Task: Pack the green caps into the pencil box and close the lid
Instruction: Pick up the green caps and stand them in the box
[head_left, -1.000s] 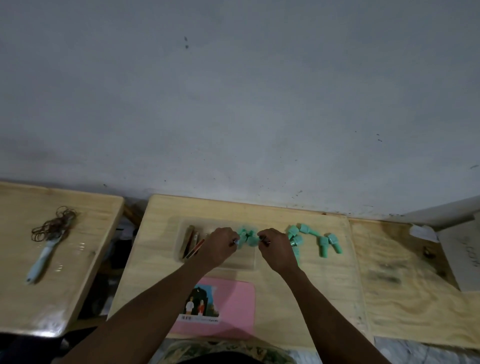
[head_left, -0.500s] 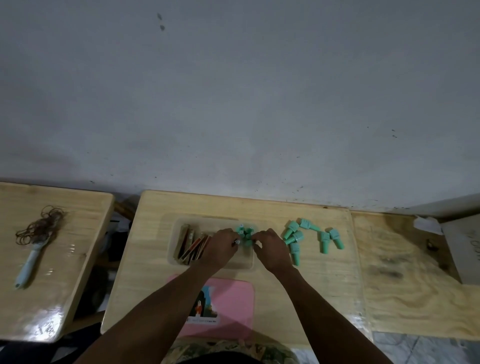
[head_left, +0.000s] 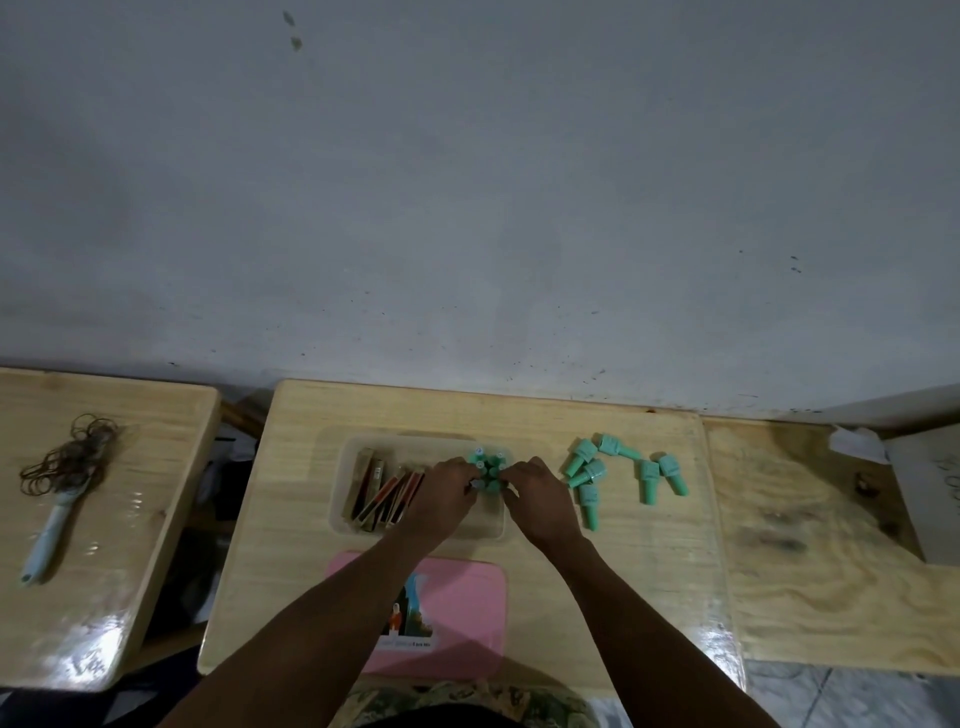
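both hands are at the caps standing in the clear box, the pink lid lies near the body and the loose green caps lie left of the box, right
Not quite: the head view shows the loose green caps lying right of the clear box, not left. Both hands, left hand and right hand, are at the standing caps, pink lid nearest the body.

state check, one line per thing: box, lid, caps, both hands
pencil box: open, clear, holds brown sticks on its left side and caps on its right
lid: off, flat on the table near the person
caps in box: upright, clustered between both hands
loose caps: seven, lying on the table right of the box
left hand: grip on the cluster
right hand: grip on the cluster
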